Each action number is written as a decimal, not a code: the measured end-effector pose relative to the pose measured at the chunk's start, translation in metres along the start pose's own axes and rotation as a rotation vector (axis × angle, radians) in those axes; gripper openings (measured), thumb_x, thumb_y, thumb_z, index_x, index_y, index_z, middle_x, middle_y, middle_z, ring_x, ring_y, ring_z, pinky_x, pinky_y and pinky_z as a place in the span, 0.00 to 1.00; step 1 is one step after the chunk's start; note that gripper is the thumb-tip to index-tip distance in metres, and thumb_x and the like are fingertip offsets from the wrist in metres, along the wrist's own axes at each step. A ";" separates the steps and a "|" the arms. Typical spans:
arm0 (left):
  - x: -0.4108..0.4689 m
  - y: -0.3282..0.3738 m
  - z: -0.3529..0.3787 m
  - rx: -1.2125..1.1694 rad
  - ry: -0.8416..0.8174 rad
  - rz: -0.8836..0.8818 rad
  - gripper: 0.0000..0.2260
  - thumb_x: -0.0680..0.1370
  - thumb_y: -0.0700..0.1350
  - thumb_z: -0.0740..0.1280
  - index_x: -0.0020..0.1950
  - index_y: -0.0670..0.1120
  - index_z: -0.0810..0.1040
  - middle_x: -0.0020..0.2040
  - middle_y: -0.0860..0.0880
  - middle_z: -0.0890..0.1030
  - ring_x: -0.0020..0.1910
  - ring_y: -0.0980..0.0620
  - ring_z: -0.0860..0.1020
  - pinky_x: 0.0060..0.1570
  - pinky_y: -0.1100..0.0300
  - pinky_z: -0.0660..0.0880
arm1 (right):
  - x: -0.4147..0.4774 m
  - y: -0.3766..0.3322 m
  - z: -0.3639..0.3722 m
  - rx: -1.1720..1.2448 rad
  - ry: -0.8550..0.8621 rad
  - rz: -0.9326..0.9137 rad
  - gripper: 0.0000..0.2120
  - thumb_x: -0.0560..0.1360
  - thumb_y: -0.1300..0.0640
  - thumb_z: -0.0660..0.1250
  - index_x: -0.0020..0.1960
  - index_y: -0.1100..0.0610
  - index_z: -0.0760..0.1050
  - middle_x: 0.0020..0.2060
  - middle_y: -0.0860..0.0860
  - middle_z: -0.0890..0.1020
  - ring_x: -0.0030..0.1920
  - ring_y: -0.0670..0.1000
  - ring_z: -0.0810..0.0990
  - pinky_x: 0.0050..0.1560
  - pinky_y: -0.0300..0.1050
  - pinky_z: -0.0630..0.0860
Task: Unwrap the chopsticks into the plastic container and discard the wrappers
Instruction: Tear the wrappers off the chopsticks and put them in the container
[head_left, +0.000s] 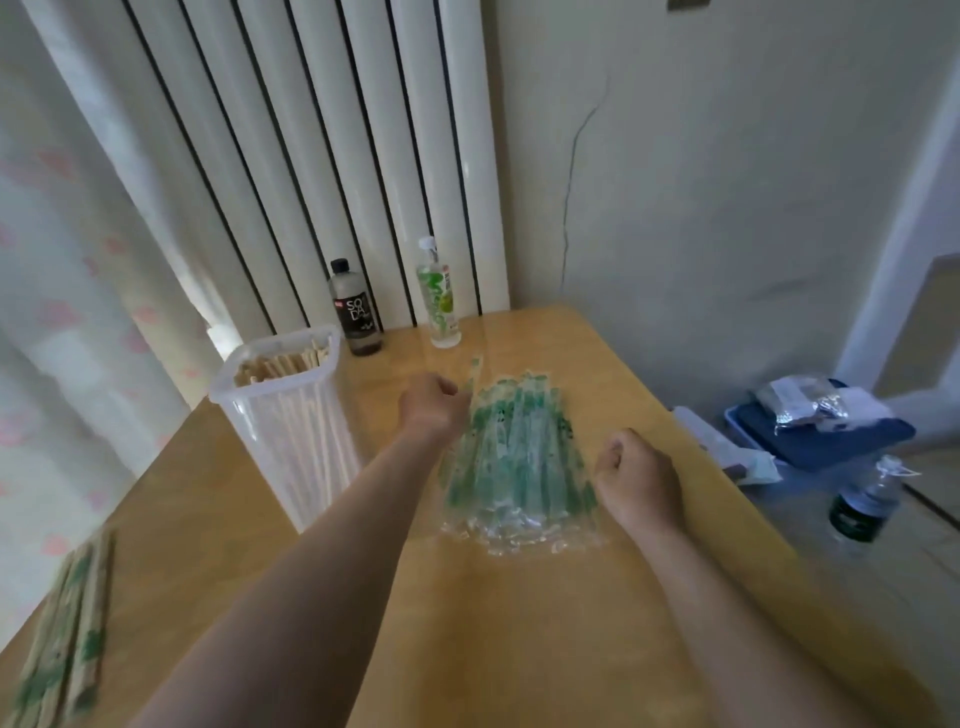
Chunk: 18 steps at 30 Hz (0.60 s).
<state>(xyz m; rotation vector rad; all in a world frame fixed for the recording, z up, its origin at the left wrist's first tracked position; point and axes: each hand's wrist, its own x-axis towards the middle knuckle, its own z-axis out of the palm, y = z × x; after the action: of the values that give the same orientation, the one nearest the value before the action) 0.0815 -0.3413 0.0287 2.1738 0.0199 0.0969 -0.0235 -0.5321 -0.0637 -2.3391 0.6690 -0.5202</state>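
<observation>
The left hand (434, 410) is curled and pinches one clear wrapper (474, 371) at the far edge of the pile of wrappers (519, 457) in the middle of the desk (519, 649). The right hand (639, 478) is a loose fist at the near right side of the pile, and I can see nothing in it. The bare chopsticks (280, 364) stand in the tall plastic container (291, 441), left of the pile. More wrapped chopsticks (62, 623) lie at the near left corner, so I think the job is not done yet.

What could go wrong? The wrappers are thin and light. A quick swing of an arm could send them sliding off the desk. The container is tall and thin, and the left arm is close by. A bump could tip it and spill the sticks. The wrapped ones lie near the edge and could get knocked to the floor.
</observation>
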 end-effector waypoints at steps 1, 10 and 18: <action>0.005 -0.002 0.005 0.025 0.011 -0.007 0.07 0.78 0.48 0.71 0.41 0.48 0.78 0.41 0.47 0.81 0.43 0.48 0.80 0.46 0.54 0.78 | 0.001 0.001 0.001 -0.008 -0.002 -0.005 0.05 0.82 0.58 0.60 0.51 0.54 0.75 0.42 0.54 0.81 0.40 0.58 0.76 0.38 0.51 0.74; 0.021 -0.026 0.035 0.184 -0.045 -0.010 0.11 0.79 0.44 0.70 0.39 0.41 0.79 0.36 0.44 0.79 0.38 0.46 0.77 0.42 0.53 0.74 | 0.006 0.001 0.001 -0.076 -0.049 -0.004 0.12 0.83 0.56 0.59 0.64 0.53 0.74 0.54 0.54 0.84 0.52 0.59 0.81 0.47 0.53 0.80; 0.021 -0.029 0.038 0.155 -0.066 0.023 0.11 0.80 0.45 0.69 0.40 0.40 0.81 0.35 0.44 0.79 0.35 0.47 0.76 0.39 0.56 0.72 | 0.006 0.002 0.000 -0.071 -0.054 0.002 0.13 0.83 0.56 0.58 0.65 0.53 0.73 0.55 0.53 0.83 0.51 0.58 0.80 0.43 0.49 0.76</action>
<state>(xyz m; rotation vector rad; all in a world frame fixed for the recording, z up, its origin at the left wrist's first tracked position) 0.1055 -0.3551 -0.0155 2.3310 -0.0369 0.0372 -0.0195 -0.5364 -0.0643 -2.4091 0.6744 -0.4374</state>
